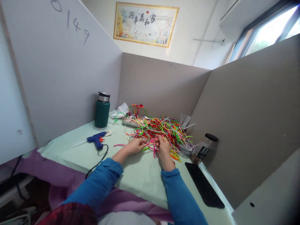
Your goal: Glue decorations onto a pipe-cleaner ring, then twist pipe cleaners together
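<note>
Head view, pink stems (153, 142) handheld, panel (70, 75) marked "0149"

Small indoor craft workstn, by the look of it: grey partitions (161, 81) box in a tabletop (140, 175) w/ a blue glue gun (95, 140) & a heap of multicol. fuzzy stems (167, 127). Framed pic (145, 25) w/ Chinese chars hangs on the wall (187, 31) behind; window (269, 36) upper R.

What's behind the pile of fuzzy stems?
The grey partition rises behind the pile; a metal tray peeks out at the left. The partition's foot and anything low behind are covered.
</note>
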Demonstrator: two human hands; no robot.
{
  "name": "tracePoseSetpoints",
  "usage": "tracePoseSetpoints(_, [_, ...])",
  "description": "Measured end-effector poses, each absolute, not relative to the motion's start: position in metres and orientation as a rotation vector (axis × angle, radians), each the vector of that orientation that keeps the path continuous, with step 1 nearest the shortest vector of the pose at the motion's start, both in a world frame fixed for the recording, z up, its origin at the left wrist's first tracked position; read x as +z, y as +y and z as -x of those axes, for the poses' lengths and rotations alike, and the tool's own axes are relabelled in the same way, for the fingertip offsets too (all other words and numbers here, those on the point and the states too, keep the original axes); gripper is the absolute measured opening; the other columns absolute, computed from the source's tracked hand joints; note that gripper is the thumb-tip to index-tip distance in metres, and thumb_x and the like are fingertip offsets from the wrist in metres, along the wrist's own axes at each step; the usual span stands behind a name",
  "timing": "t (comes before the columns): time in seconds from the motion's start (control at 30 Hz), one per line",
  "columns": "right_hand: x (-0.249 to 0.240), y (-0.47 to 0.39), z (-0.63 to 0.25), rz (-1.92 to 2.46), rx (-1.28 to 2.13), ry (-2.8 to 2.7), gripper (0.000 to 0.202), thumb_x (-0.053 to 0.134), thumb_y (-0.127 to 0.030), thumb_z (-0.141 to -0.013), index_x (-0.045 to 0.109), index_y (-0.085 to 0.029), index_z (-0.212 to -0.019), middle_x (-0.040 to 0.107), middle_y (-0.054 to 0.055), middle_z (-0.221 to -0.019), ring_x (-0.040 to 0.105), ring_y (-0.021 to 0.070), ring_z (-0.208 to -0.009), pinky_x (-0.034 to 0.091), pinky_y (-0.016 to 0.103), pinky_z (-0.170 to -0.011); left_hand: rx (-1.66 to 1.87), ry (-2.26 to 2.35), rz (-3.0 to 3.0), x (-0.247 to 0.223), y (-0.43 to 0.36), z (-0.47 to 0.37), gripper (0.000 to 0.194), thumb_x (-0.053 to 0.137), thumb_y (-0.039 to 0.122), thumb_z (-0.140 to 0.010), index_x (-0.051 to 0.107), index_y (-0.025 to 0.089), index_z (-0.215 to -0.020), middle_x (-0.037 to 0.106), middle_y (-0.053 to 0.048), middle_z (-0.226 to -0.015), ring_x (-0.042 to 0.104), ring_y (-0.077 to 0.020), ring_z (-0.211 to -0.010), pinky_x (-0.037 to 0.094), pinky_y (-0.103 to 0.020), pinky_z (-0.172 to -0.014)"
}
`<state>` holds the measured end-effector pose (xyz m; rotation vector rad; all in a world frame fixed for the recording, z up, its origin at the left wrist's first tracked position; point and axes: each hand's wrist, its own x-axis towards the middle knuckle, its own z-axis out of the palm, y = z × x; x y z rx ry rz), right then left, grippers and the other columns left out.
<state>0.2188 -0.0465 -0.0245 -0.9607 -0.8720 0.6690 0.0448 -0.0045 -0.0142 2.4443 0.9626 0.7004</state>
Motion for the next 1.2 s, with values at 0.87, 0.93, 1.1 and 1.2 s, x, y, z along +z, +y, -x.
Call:
tracePoseSetpoints(0.87, [-0.032,-0.037,-0.216,0.97,0.588,-0.902,0.029,0.062,-0.042,-0.071,0.069,-0.016,-0.083,0.06,-0.002,-0.058,0.043,0.0096,-0.045,0.03,0.023,-0.043,0.827,0.997,-2.343,-0.007,-0.007,-0.05,0.026,0.051,0.028,-0.079,0.074,0.018,-0.088,0.065,-0.001,-0.058,0.056,-0.0129,-0.062,0.039,-0.02,-0.059])
tracePoseSetpoints(0.93, [-0.031,-0.038,-0.215,0.973,0.602,-0.897,0.03,0.062,-0.042,-0.071,0.069,-0.015,-0.083,0.061,-0.001,-0.059,0.042,0.0095,-0.045,0.03,0.023,-0.043,0.84,1.016,-2.34,-0.008,-0.007,-0.05,0.026,0.052,0.027,-0.078,0.074,0.019,-0.089,0.066,-0.001,-0.059,0.057,-0.0132,-0.064,0.04,-0.02,-0.06])
tracePoseSetpoints(1.1, [-0.025,-0.043,-0.212,0.928,0.691,-0.953,0.03,0.062,-0.043,-0.071,0.069,-0.016,-0.082,0.058,-0.002,-0.056,0.045,0.0104,-0.046,0.032,0.023,-0.044,0.86,1.027,-2.333,-0.011,-0.005,-0.049,0.025,0.053,0.026,-0.077,0.074,0.02,-0.088,0.068,-0.001,-0.063,0.057,-0.0133,-0.065,0.041,-0.02,-0.06])
tracePoseSetpoints(1.2, [-0.022,-0.045,-0.212,0.961,0.669,-0.93,0.028,0.061,-0.041,-0.07,0.07,-0.016,-0.08,0.059,-0.002,-0.056,0.046,0.011,-0.046,0.032,0.023,-0.044,0.853,1.011,-2.351,-0.01,-0.005,-0.049,0.025,0.053,0.025,-0.078,0.075,0.02,-0.088,0.068,-0.001,-0.064,0.056,-0.0128,-0.064,0.04,-0.02,-0.059])
